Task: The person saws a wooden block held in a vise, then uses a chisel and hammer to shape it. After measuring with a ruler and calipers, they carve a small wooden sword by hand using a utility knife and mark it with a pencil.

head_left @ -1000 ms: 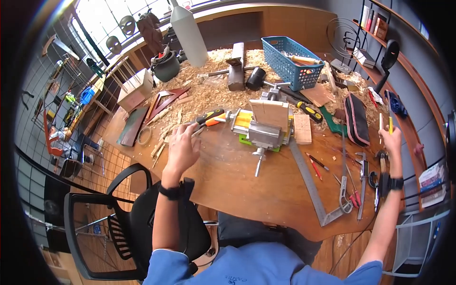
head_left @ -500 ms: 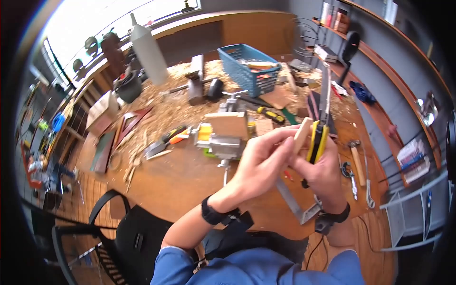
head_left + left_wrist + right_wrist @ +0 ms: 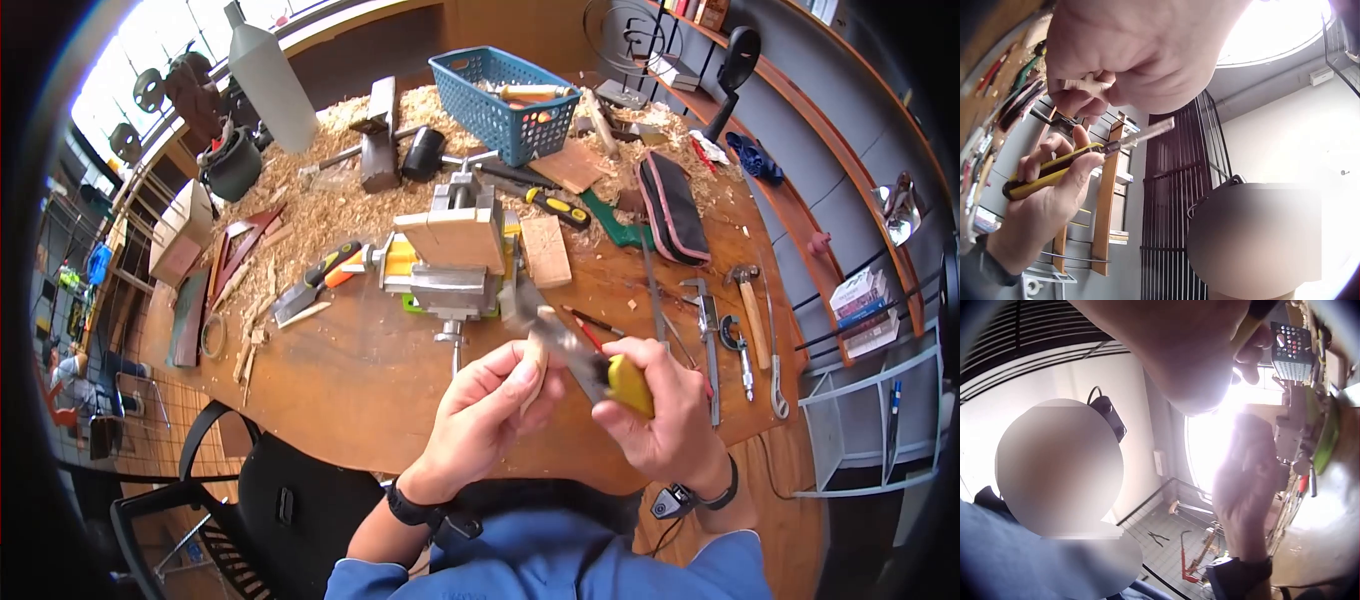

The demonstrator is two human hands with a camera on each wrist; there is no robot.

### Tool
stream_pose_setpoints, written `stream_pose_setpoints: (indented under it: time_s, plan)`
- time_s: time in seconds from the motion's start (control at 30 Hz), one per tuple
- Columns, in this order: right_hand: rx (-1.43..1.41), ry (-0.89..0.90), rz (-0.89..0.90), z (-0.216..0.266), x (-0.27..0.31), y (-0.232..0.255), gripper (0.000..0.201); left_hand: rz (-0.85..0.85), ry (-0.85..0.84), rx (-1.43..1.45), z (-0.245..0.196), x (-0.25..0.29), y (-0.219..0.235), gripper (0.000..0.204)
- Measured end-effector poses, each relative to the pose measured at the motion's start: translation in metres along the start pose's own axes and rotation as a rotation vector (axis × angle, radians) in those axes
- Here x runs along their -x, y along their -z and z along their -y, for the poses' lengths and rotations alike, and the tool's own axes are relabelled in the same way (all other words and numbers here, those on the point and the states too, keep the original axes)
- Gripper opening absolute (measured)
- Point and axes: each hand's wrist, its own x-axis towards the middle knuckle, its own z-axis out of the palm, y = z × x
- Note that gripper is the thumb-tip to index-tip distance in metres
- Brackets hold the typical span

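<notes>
In the head view my left hand [image 3: 490,405] pinches a small pale wooden stick [image 3: 537,372] between thumb and fingers, above the table's front edge. My right hand [image 3: 672,425] grips a yellow-and-black utility knife [image 3: 630,387]. Its blurred blade points left and up, overlapping the top of the stick in this view. The left wrist view shows the knife's metal blade [image 3: 1144,134] extended from the handle, with the right thumb along it. Behind the hands, a small vise [image 3: 455,290] holds an upright wooden block [image 3: 450,240].
A wooden table [image 3: 340,400] carries wood shavings, a blue basket [image 3: 510,115], a black mallet [image 3: 424,152] and a pencil case [image 3: 672,208]. A caliper [image 3: 708,340], a micrometer [image 3: 737,350] and a hammer [image 3: 750,310] lie at right. A black chair [image 3: 300,500] stands at left.
The right hand has brought the knife and stick in from the table's far right. My left hand has come across and taken the stick. The knife has swung from upright to pointing left.
</notes>
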Motion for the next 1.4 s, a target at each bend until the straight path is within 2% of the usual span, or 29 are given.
stream_pose_setpoints:
  time_s: [0.07, 0.13, 0.17, 0.27, 0.33, 0.37, 0.43, 0.5, 0.63, 0.97, 1.03, 1.1, 1.27, 1.4]
  plan:
    - [0.052, 0.001, 0.063, 0.001, 0.01, -0.001, 0.054, 0.129, 0.132, -0.008, 0.001, 0.013, 0.017, 0.037]
    - [0.193, 0.017, 0.215, 0.003, 0.019, 0.001, 0.05, 0.157, 0.13, -0.029, 0.003, 0.021, 0.015, 0.041]
    - [0.191, 0.053, 0.166, 0.005, 0.02, -0.002, 0.047, 0.122, 0.15, -0.038, 0.0, 0.028, 0.01, 0.044]
    - [0.179, 0.051, 0.186, 0.009, 0.026, 0.0, 0.047, 0.044, 0.209, -0.046, 0.0, 0.04, 0.002, 0.052]
    - [0.14, 0.045, 0.198, 0.012, 0.028, -0.001, 0.047, 0.056, 0.2, -0.072, 0.002, 0.045, 0.006, 0.056]
    - [0.107, 0.028, 0.217, 0.014, 0.03, -0.001, 0.046, 0.047, 0.262, -0.015, -0.003, 0.047, 0.004, 0.064]
    - [0.063, -0.008, 0.245, 0.014, 0.034, -0.003, 0.046, 0.03, 0.277, 0.037, -0.004, 0.052, 0.002, 0.069]
    - [-0.074, -0.021, 0.17, 0.012, 0.036, -0.006, 0.046, -0.016, 0.3, 0.167, -0.007, 0.055, -0.002, 0.085]
    - [-0.171, -0.13, 0.11, 0.013, 0.037, -0.004, 0.047, -0.085, 0.261, 0.17, -0.003, 0.057, -0.002, 0.092]
    - [-0.165, -0.126, 0.131, 0.013, 0.04, -0.005, 0.045, -0.042, 0.334, 0.281, -0.004, 0.054, 0.004, 0.097]
    - [-0.184, -0.126, 0.151, 0.015, 0.04, -0.005, 0.045, -0.03, 0.293, 0.23, -0.003, 0.054, 0.002, 0.095]
    - [-0.133, -0.063, 0.266, 0.017, 0.038, -0.005, 0.044, -0.001, 0.291, 0.179, -0.004, 0.055, 0.002, 0.093]
    - [-0.114, -0.055, 0.261, 0.016, 0.038, -0.009, 0.042, -0.03, 0.177, -0.026, 0.0, 0.056, -0.005, 0.089]
    - [-0.095, -0.048, 0.274, 0.016, 0.039, -0.01, 0.042, -0.048, 0.189, -0.039, -0.001, 0.056, -0.005, 0.089]
